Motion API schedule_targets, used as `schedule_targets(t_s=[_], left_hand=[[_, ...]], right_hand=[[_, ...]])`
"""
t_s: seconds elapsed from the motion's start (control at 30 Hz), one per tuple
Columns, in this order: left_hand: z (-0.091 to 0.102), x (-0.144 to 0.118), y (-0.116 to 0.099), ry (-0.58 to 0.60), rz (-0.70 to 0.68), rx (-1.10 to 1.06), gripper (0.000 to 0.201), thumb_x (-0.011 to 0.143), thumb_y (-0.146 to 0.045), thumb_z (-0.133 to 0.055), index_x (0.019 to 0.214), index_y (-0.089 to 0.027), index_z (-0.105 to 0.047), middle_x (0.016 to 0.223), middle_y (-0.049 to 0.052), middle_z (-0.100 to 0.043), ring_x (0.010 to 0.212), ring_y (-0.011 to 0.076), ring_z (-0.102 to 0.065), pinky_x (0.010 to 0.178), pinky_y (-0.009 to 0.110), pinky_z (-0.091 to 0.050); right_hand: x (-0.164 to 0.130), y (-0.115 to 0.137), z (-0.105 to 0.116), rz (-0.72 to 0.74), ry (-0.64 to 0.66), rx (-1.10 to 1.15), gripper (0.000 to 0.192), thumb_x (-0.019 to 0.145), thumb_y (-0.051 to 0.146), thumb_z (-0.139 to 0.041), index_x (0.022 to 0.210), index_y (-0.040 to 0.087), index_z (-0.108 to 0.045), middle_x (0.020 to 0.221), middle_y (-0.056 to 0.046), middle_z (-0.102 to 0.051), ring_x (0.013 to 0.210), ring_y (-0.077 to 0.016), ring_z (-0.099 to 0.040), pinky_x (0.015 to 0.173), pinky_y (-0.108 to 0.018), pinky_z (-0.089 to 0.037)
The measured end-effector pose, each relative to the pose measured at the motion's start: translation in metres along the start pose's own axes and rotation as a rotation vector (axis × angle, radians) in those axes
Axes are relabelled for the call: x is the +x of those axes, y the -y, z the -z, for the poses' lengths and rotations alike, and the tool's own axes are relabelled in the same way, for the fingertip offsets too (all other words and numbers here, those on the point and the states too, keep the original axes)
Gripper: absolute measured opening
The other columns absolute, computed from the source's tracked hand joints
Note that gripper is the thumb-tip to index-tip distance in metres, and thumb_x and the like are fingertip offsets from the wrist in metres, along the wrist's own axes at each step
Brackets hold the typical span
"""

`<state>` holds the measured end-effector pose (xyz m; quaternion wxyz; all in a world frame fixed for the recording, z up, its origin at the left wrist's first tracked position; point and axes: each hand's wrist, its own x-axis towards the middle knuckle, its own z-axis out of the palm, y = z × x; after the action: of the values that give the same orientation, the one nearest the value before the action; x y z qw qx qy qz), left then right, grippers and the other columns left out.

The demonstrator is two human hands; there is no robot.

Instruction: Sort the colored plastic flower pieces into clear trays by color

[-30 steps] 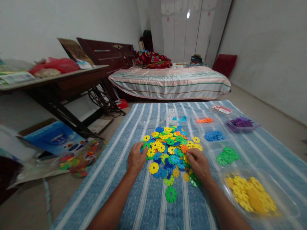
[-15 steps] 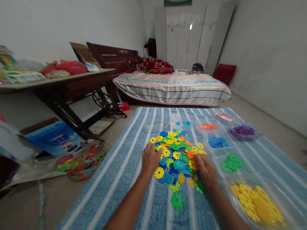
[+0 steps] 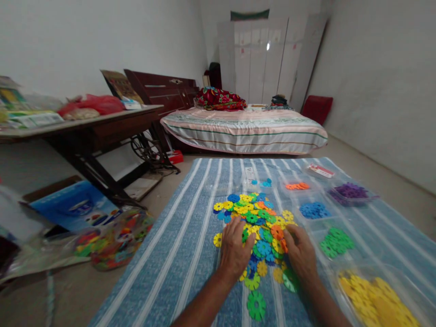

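A loose pile of plastic snowflake discs (image 3: 263, 248) in yellow, green, blue and orange lies on the striped cloth. My left hand (image 3: 235, 249) is over the pile's left side, palm down, fingers spread and thumb apart, touching discs. At the right edge my right hand (image 3: 300, 250) is curled, thumb beside an orange disc (image 3: 284, 245) that it partly covers; its inner fingers are hidden. A green disc (image 3: 256, 305) lies alone in front of the pile. Another green disc (image 3: 289, 280) is half under my right wrist.
Along the right stand clear trays of purple discs (image 3: 350, 191), orange discs (image 3: 297, 186), blue discs (image 3: 314, 210), green discs (image 3: 337, 242) and yellow discs (image 3: 378, 299). A few light blue discs (image 3: 265, 182) lie at the back. Left of the cloth is a bag of coloured pieces (image 3: 119, 240).
My left hand has moved right and nearer, from the pile's left edge onto its discs. My right hand stays at the right edge. The view has tilted slightly up.
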<state>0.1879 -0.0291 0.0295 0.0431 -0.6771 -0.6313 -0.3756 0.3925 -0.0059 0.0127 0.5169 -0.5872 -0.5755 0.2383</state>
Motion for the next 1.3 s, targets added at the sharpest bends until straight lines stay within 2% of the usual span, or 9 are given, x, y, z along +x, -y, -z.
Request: schedule_targets(t_s=[0.17,0.27,0.37,0.53,0.73,0.83,0.93,1.07,1.3], left_hand=[[0.011,0.077,0.039,0.143,0.208,0.218,0.04,0.088,-0.043,-0.053,0.116,-0.016,-0.062,0.131,0.015,-0.061,0.129,0.0303,-0.051,0.109,0.046,-0.04],[0.008,0.099,0.055,0.289,0.275,0.284,0.048,0.089,-0.046,-0.051,0.123,-0.013,-0.059,0.136,0.018,-0.057,0.133,0.0307,-0.048,0.112,0.045,-0.037],[-0.001,0.093,0.055,0.367,0.214,0.228,0.048,0.091,-0.046,-0.048,0.126,-0.014,-0.057,0.138,0.016,-0.057,0.133,0.0282,-0.048,0.113,0.043,-0.036],[-0.013,0.057,0.034,0.315,0.165,0.069,0.045,0.091,-0.044,-0.048,0.126,-0.018,-0.058,0.137,0.013,-0.058,0.131,0.0267,-0.051,0.112,0.045,-0.038],[-0.009,0.019,0.0,0.318,0.102,-0.065,0.051,0.089,-0.045,-0.052,0.132,-0.019,-0.055,0.142,0.013,-0.055,0.134,0.0282,-0.048,0.112,0.049,-0.039],[-0.003,0.036,-0.004,0.318,0.085,-0.054,0.049,0.091,-0.046,-0.049,0.129,-0.017,-0.058,0.14,0.014,-0.056,0.133,0.0261,-0.048,0.113,0.044,-0.039],[-0.004,0.078,0.002,0.332,0.139,0.062,0.051,0.091,-0.046,-0.047,0.128,-0.012,-0.058,0.143,0.018,-0.052,0.135,0.0278,-0.046,0.114,0.044,-0.035],[-0.014,0.123,0.007,0.48,0.253,0.219,0.056,0.091,-0.052,-0.047,0.13,-0.013,-0.056,0.147,0.02,-0.046,0.139,0.0342,-0.04,0.112,0.052,-0.034],[-0.017,0.1,-0.012,0.578,0.107,0.187,0.051,0.09,-0.052,-0.047,0.128,-0.019,-0.057,0.142,0.015,-0.053,0.135,0.0305,-0.045,0.11,0.047,-0.037]], right_hand=[[0.0,0.001,-0.003,-0.025,-0.006,0.025,0.038,0.083,0.051,-0.055,0.098,0.018,-0.065,0.107,-0.012,-0.066,0.104,-0.0279,-0.059,0.096,-0.045,-0.045],[0.0,0.0,-0.005,-0.043,-0.021,0.035,0.038,0.082,0.051,-0.057,0.098,0.018,-0.066,0.108,-0.012,-0.067,0.106,-0.0287,-0.059,0.097,-0.047,-0.044],[0.0,-0.001,-0.007,-0.026,-0.023,0.04,0.035,0.082,0.049,-0.058,0.097,0.019,-0.067,0.108,-0.013,-0.067,0.106,-0.0289,-0.059,0.098,-0.047,-0.044],[0.0,0.001,-0.008,-0.002,-0.027,0.042,0.031,0.084,0.046,-0.057,0.097,0.019,-0.067,0.107,-0.013,-0.068,0.105,-0.0288,-0.06,0.098,-0.048,-0.045],[0.001,0.004,-0.009,0.011,-0.02,0.045,0.028,0.085,0.044,-0.056,0.095,0.02,-0.067,0.104,-0.011,-0.069,0.103,-0.0274,-0.061,0.095,-0.046,-0.046],[0.0,0.005,-0.008,0.019,-0.001,0.05,0.027,0.086,0.043,-0.056,0.095,0.02,-0.067,0.102,-0.009,-0.07,0.1,-0.0258,-0.062,0.092,-0.043,-0.048],[0.0,0.005,-0.009,0.031,-0.002,0.051,0.026,0.086,0.043,-0.056,0.094,0.021,-0.067,0.102,-0.009,-0.069,0.099,-0.0249,-0.062,0.091,-0.041,-0.048],[0.0,0.004,-0.01,0.043,-0.012,0.045,0.025,0.087,0.042,-0.056,0.095,0.021,-0.067,0.101,-0.008,-0.069,0.099,-0.0245,-0.061,0.09,-0.04,-0.048],[0.001,0.009,-0.01,0.065,0.003,0.041,0.021,0.089,0.038,-0.054,0.094,0.022,-0.065,0.099,-0.006,-0.069,0.097,-0.0232,-0.061,0.089,-0.039,-0.049]])
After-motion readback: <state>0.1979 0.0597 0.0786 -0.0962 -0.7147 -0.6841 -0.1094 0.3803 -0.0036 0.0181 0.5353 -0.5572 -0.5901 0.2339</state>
